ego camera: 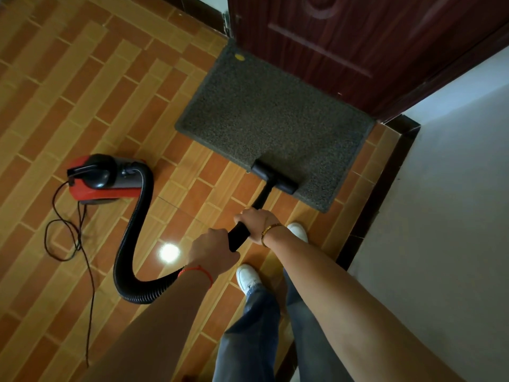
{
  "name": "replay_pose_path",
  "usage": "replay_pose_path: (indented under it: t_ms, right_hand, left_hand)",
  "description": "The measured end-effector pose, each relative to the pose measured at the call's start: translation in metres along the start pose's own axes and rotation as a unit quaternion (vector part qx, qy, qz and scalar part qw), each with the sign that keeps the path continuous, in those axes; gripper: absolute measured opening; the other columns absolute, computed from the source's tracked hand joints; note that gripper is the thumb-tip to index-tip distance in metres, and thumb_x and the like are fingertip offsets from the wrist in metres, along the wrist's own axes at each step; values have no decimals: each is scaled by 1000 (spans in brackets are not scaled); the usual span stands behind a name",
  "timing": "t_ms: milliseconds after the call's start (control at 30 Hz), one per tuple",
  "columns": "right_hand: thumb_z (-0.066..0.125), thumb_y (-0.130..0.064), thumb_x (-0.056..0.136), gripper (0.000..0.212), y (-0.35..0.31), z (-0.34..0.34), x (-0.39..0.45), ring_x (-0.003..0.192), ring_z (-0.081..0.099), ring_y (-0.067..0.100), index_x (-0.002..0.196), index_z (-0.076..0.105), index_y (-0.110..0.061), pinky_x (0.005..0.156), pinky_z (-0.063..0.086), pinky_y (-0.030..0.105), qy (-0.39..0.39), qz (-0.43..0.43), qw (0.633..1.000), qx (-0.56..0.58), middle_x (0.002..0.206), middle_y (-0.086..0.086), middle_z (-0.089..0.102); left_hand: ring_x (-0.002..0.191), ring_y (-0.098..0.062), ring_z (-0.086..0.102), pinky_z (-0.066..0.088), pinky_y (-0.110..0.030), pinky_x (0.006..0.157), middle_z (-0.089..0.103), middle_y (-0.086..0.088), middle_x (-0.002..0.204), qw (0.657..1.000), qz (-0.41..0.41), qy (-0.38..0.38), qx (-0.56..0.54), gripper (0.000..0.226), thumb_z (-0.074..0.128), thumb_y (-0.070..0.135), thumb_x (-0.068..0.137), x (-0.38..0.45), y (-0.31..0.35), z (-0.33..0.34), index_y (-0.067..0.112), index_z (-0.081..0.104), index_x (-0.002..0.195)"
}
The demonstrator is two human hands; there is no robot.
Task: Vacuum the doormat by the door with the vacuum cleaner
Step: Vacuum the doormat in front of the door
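Both hands grip the wand point(242, 230): left hand point(210, 250) low, right hand point(254, 220) above. Nozzle point(275, 176) sits on the doormat's point(264, 111) near edge, frame centre. Mid-vacuuming; next, probably push toward the door point(358, 34).

Orange and tan brick-pattern floor tiles point(82, 106) fill the left and centre of the frame, glossy enough to carry a bright round light reflection point(168, 252) near the lower middle. A dark reddish-brown panelled door point(358, 31) stands at the upper right. A plain pale wall point(454, 202) runs down the right side, edged by a dark baseboard point(380, 188).
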State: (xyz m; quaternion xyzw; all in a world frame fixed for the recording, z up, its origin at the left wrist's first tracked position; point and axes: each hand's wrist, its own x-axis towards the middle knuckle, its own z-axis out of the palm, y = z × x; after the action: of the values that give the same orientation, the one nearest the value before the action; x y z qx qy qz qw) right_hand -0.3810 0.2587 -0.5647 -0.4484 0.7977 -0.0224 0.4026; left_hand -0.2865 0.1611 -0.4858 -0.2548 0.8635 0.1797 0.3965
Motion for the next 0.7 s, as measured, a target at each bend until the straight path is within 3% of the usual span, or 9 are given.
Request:
replay_pose_path:
  t_ms: [367, 533, 700]
  right_hand:
    - [53, 1, 86, 38, 71, -34, 23, 113, 53, 23, 120, 51, -17, 71, 48, 31, -21, 1, 1000, -21, 116, 6, 56]
    - [52, 2, 87, 28, 129, -72, 43, 109, 55, 25, 109, 52, -16, 81, 54, 39, -9, 2, 1000, -25, 111, 7, 57]
    - [51, 2, 87, 31, 192, -117, 63, 121, 48, 26, 113, 53, -16, 88, 51, 41, 2, -2, 999, -50, 118, 6, 56]
  left_hand:
    - [55, -11, 53, 34, -21, 41, 56, 3, 72, 1000, 2, 2, -31, 18, 59, 26, 80, 51, 53, -22, 17, 61, 96]
    - [59, -14, 56, 37, -23, 43, 57, 2, 74, 999, 5, 7, -50, 20, 60, 27, 79, 95, 96, -53, 17, 61, 96]
    - [61, -15, 54, 35, -22, 43, 55, 2, 75, 996, 3, 16, -89, 21, 62, 26, 78, 142, 148, -85, 17, 61, 97]
